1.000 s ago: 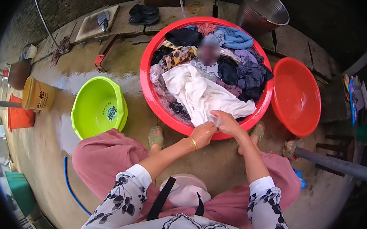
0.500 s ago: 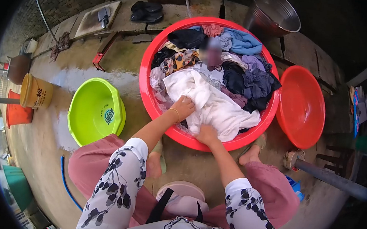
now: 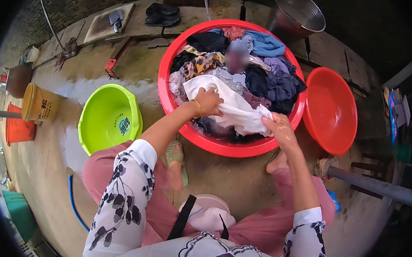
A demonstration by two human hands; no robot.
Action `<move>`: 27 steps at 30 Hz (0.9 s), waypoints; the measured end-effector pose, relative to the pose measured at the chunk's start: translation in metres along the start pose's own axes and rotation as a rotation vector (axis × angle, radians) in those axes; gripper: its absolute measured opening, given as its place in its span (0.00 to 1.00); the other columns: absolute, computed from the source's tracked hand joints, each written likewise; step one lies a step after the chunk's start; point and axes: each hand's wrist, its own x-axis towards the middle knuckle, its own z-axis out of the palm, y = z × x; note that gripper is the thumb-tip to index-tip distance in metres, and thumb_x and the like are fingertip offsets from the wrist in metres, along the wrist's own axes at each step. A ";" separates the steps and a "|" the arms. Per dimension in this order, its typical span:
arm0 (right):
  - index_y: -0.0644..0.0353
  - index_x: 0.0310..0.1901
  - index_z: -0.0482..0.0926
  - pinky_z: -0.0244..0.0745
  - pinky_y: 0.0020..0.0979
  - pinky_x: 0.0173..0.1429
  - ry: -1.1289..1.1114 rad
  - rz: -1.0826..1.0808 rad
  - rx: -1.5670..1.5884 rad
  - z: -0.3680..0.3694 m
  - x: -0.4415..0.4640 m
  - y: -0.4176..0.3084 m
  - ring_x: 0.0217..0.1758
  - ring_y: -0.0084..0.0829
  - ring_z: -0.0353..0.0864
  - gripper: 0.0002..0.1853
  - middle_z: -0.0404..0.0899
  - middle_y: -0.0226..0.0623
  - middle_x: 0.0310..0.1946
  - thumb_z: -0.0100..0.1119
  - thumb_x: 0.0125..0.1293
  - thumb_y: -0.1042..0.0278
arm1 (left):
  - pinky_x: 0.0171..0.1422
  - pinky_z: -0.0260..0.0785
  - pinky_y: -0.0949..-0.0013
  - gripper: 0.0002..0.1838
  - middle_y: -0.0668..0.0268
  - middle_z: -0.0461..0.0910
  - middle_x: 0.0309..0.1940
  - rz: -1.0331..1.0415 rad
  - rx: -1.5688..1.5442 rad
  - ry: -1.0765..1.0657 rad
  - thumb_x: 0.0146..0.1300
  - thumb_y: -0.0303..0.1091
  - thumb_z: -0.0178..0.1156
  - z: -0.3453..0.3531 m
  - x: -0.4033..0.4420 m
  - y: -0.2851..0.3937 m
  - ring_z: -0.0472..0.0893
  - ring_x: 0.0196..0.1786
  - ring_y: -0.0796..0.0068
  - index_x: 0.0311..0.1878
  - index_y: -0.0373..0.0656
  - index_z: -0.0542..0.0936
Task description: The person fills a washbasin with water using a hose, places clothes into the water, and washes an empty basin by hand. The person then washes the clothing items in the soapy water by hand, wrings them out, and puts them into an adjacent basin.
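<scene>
A wet white garment [image 3: 238, 112] is stretched between my hands over the front half of a big red tub [image 3: 177, 126]. My left hand [image 3: 209, 102], with a bracelet at the wrist, is closed on the cloth's left part. At the right end, near the tub's rim, my right hand [image 3: 281, 128] pinches a bunched edge of it. Piled behind it lie dark clothes [image 3: 273, 88], a blue cloth [image 3: 264, 43] and a spotted cloth [image 3: 201, 66]. Dark water shows below the white cloth. The garment's kind is unclear.
A green basin [image 3: 104, 116] stands left of the tub, and a red basin [image 3: 334, 111] touches or nearly touches its right side. A metal bucket [image 3: 297, 15] is behind. Farther left are a yellow bucket [image 3: 40, 103] and a blue hose [image 3: 73, 200]. Black shoes [image 3: 163, 14] lie at the back.
My right hand has moved right and up, lifting the white garment's end from the tub's front. My left hand has shifted slightly up, and the cloth is now pulled sideways.
</scene>
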 end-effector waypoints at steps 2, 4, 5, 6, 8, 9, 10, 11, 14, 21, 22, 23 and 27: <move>0.66 0.42 0.79 0.70 0.23 0.39 0.072 -0.136 0.095 -0.018 -0.021 -0.038 0.32 0.18 0.75 0.12 0.79 0.28 0.31 0.53 0.64 0.66 | 0.49 0.58 0.55 0.20 0.63 0.76 0.35 0.008 0.046 0.025 0.50 0.55 0.60 -0.055 -0.015 -0.004 0.71 0.50 0.63 0.36 0.50 0.80; 0.66 0.43 0.78 0.71 0.26 0.44 0.144 -0.246 0.207 -0.039 -0.040 -0.071 0.35 0.21 0.77 0.13 0.80 0.31 0.34 0.52 0.65 0.66 | 0.47 0.61 0.57 0.19 0.60 0.76 0.32 -0.053 -0.053 0.034 0.55 0.53 0.59 -0.110 -0.038 -0.006 0.72 0.45 0.61 0.35 0.46 0.81; 0.66 0.44 0.77 0.70 0.27 0.47 0.174 -0.289 0.268 -0.046 -0.048 -0.087 0.37 0.22 0.78 0.13 0.80 0.32 0.36 0.52 0.65 0.66 | 0.46 0.62 0.59 0.18 0.59 0.75 0.31 -0.095 -0.174 0.089 0.57 0.52 0.58 -0.134 -0.049 -0.004 0.73 0.42 0.60 0.34 0.45 0.81; 0.66 0.44 0.76 0.70 0.28 0.48 0.186 -0.310 0.322 -0.049 -0.057 -0.105 0.39 0.24 0.77 0.13 0.80 0.34 0.37 0.51 0.66 0.66 | 0.44 0.64 0.63 0.18 0.60 0.75 0.29 -0.051 -0.182 0.217 0.58 0.50 0.58 -0.152 -0.055 -0.002 0.73 0.38 0.64 0.35 0.42 0.80; 0.66 0.44 0.75 0.69 0.30 0.50 0.203 -0.380 0.389 -0.053 -0.068 -0.138 0.41 0.26 0.77 0.13 0.79 0.35 0.39 0.50 0.66 0.66 | 0.39 0.66 0.70 0.18 0.65 0.76 0.26 -0.037 -0.356 0.367 0.61 0.48 0.57 -0.190 -0.063 0.016 0.73 0.32 0.74 0.35 0.39 0.79; 0.67 0.43 0.75 0.69 0.31 0.51 0.207 -0.428 0.403 -0.052 -0.071 -0.154 0.42 0.27 0.76 0.12 0.78 0.36 0.39 0.51 0.66 0.66 | 0.37 0.65 0.73 0.18 0.68 0.76 0.24 -0.071 -0.522 0.387 0.62 0.46 0.57 -0.216 -0.069 0.031 0.72 0.30 0.79 0.34 0.38 0.79; 0.67 0.43 0.75 0.69 0.32 0.51 0.231 -0.473 0.447 -0.049 -0.069 -0.170 0.42 0.28 0.76 0.13 0.78 0.36 0.39 0.51 0.66 0.65 | 0.36 0.65 0.75 0.17 0.71 0.75 0.24 -0.056 -0.547 0.481 0.62 0.46 0.58 -0.236 -0.071 0.045 0.71 0.29 0.83 0.34 0.38 0.79; 0.68 0.43 0.74 0.69 0.32 0.51 0.254 -0.520 0.491 -0.043 -0.077 -0.190 0.42 0.29 0.76 0.13 0.77 0.37 0.40 0.51 0.66 0.65 | 0.34 0.65 0.77 0.17 0.73 0.75 0.23 -0.037 -0.570 0.577 0.62 0.45 0.58 -0.258 -0.080 0.061 0.70 0.28 0.86 0.34 0.38 0.79; 0.66 0.49 0.71 0.66 0.40 0.57 0.193 -0.659 0.539 -0.056 -0.082 -0.234 0.50 0.31 0.74 0.15 0.75 0.36 0.44 0.52 0.66 0.66 | 0.35 0.64 0.78 0.16 0.76 0.75 0.24 0.026 -0.656 0.739 0.62 0.45 0.58 -0.308 -0.098 0.086 0.70 0.28 0.87 0.32 0.40 0.79; 0.61 0.37 0.74 0.76 0.35 0.41 0.112 -0.877 0.437 -0.020 -0.120 -0.267 0.35 0.31 0.79 0.07 0.78 0.35 0.30 0.48 0.66 0.67 | 0.37 0.68 0.71 0.13 0.67 0.79 0.27 0.056 -0.823 0.820 0.60 0.44 0.58 -0.336 -0.118 0.116 0.77 0.32 0.72 0.32 0.43 0.80; 0.66 0.41 0.73 0.73 0.34 0.45 0.161 -0.843 0.153 -0.019 -0.106 -0.249 0.38 0.32 0.77 0.12 0.77 0.37 0.35 0.54 0.59 0.67 | 0.37 0.64 0.79 0.16 0.76 0.76 0.26 0.111 -0.891 0.725 0.62 0.46 0.58 -0.325 -0.118 0.114 0.72 0.30 0.87 0.33 0.42 0.78; 0.71 0.45 0.72 0.70 0.32 0.49 0.206 -0.797 -0.130 -0.018 -0.089 -0.230 0.41 0.33 0.76 0.20 0.77 0.40 0.39 0.59 0.53 0.68 | 0.39 0.65 0.78 0.15 0.74 0.76 0.29 0.062 -0.787 0.590 0.59 0.46 0.61 -0.312 -0.117 0.105 0.73 0.32 0.85 0.35 0.42 0.77; 0.68 0.42 0.68 0.71 0.47 0.46 0.286 -0.648 -0.736 0.024 -0.021 -0.110 0.42 0.59 0.76 0.19 0.76 0.62 0.33 0.54 0.45 0.75 | 0.39 0.68 0.58 0.16 0.52 0.77 0.32 0.023 0.113 0.386 0.43 0.32 0.62 -0.181 -0.075 0.036 0.78 0.37 0.54 0.37 0.42 0.71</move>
